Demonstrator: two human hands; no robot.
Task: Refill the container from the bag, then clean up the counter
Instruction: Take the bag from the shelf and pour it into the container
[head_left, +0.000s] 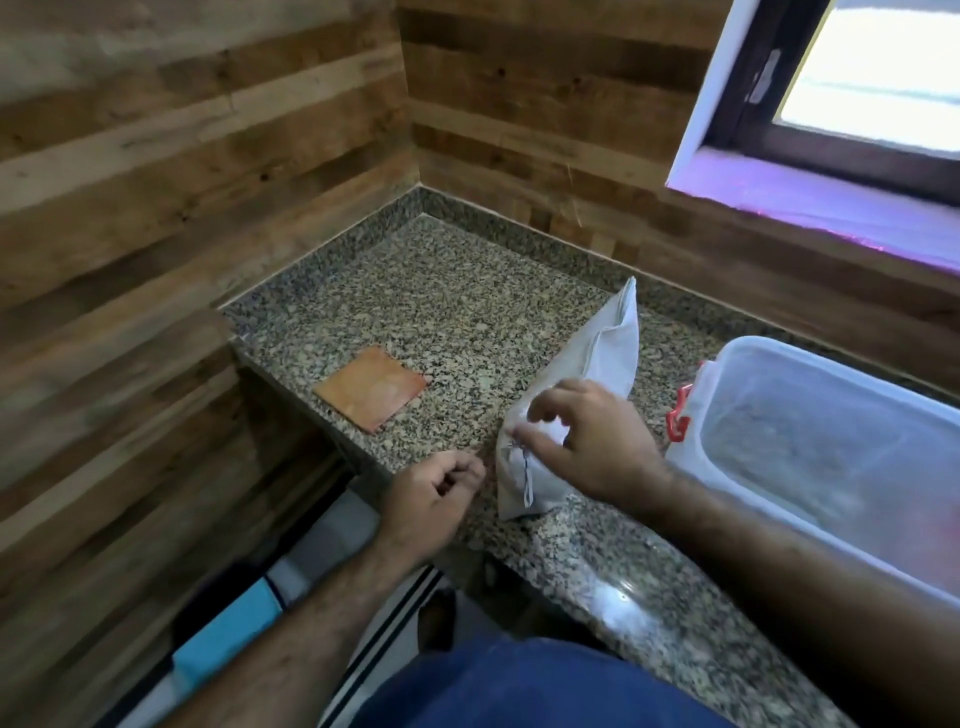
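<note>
A white cloth bag (602, 353) lies on the speckled granite counter (441, 296), its stitched end toward me with a loose thread hanging. My right hand (592, 441) rests over that near end, fingers spread and touching the cloth. My left hand (431, 499) hovers just left of the bag at the counter's front edge, fingers loosely curled, seemingly pinching a thin thread. A clear plastic container (831, 447) with red latches (678, 415) stands open at the right, some grainy contents at its bottom.
An orange square cloth or tile (371, 389) lies flat on the counter at the left. Wooden plank walls close the corner behind and to the left. A window (857, 78) sits above right. The counter's front edge drops to the floor below my left arm.
</note>
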